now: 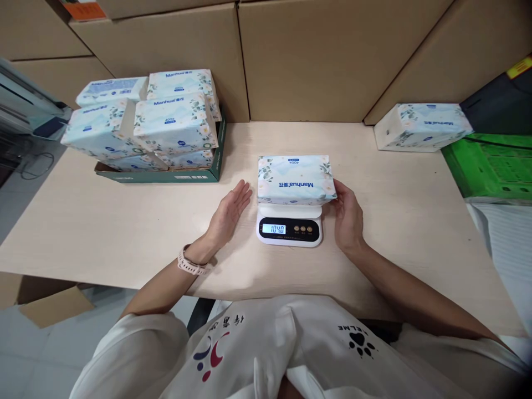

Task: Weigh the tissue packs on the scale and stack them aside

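A pale blue tissue pack [295,178] with a floral print lies on a small white kitchen scale [290,227] whose lit display shows digits. My right hand [347,217] rests at the pack's right end, fingers touching its corner, not clearly gripping. My left hand [228,213] lies flat and open on the table just left of the scale, a pale wristband on its wrist, touching nothing else.
A green cardboard tray [195,175] at the back left holds several stacked tissue packs. Another single pack [421,126] lies at the back right beside a green crate [494,166]. Cardboard boxes [299,55] wall the table's far edge.
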Available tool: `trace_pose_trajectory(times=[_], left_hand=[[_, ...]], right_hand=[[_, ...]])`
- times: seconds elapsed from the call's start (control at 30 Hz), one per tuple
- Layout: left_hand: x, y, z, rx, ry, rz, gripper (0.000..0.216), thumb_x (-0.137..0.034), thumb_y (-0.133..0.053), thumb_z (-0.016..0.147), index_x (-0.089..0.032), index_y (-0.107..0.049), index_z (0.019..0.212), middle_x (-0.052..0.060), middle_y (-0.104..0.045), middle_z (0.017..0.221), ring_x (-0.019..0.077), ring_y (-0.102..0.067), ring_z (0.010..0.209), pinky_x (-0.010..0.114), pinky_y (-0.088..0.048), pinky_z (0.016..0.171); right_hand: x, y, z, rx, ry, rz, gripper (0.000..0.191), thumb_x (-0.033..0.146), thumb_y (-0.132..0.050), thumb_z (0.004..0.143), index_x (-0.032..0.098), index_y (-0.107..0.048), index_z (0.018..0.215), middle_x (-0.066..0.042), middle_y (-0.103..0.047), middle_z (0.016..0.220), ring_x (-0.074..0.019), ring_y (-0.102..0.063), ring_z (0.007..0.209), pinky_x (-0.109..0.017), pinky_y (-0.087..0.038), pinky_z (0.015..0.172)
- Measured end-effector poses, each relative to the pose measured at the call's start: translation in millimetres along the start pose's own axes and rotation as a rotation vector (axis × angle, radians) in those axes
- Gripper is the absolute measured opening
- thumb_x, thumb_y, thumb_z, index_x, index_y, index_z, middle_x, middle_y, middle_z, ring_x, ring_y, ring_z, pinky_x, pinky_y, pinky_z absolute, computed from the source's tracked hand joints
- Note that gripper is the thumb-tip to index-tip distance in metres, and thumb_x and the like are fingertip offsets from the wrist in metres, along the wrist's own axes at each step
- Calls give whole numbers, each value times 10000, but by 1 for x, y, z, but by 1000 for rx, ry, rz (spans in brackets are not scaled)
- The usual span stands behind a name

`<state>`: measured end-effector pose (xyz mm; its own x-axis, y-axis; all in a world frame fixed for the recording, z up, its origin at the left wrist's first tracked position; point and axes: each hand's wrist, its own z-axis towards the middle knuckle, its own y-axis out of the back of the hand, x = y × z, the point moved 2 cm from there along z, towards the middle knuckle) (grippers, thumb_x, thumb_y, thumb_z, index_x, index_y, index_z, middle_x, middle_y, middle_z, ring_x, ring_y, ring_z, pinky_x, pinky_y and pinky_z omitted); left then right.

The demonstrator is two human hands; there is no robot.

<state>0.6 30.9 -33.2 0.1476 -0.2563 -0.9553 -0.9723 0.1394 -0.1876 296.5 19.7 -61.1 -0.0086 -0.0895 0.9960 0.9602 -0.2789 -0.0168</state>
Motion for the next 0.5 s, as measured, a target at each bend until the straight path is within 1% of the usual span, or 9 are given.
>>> trace_pose_trajectory(times=[0.13,0.3,0.5], left_hand=[[-1,0,0,-9,1,-36,853,-773,-485,969,-260,-466,1651,83,-389,1792,329,-224,1721,532,-209,1425],[-5,-3,-3,-29,13,-106,830,-686,-518,1000,-188,-450,1660,123,-408,1777,327,-270,1708,502,-204,1424],[-3,-1,-2,-23,0,-114,806,-703,-533,993,-204,-506,1626,121,-432,1765,342,-272,1706,501,-244,1414]], right_hand=[[1,0,0,2,4,-19,610,714,-449,1037,281,-684,1397,-84,-724,1464,-264,-685,1363,-520,-527,1218],[1,0,-1,-15,3,33,561,702,-490,1035,292,-716,1345,-60,-741,1427,-252,-700,1320,-508,-533,1197],[1,-1,0,-24,21,46,526,682,-497,1041,296,-727,1316,-59,-747,1408,-249,-698,1304,-504,-542,1168]])
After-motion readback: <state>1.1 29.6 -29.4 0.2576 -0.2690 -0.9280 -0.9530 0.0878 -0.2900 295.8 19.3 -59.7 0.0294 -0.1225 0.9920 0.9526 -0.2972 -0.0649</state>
